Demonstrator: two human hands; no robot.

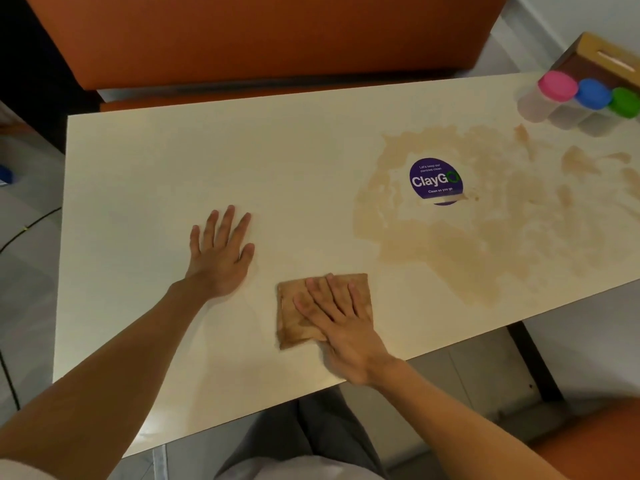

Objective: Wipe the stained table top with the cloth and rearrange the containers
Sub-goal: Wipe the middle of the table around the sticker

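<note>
The scene is seen from one head-worn camera only, directed forward and steeply down at the table (145,161), quite near.

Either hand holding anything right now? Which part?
Nothing is gripped. The right hand presses flat on the middle of the folded brown cloth; the left hand lies flat on the cream table top.

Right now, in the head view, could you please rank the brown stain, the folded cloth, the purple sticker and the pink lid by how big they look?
1. brown stain
2. cloth, partly covered by the right hand
3. purple sticker
4. pink lid, though it sits farthest from the camera, which makes it look smaller
</note>
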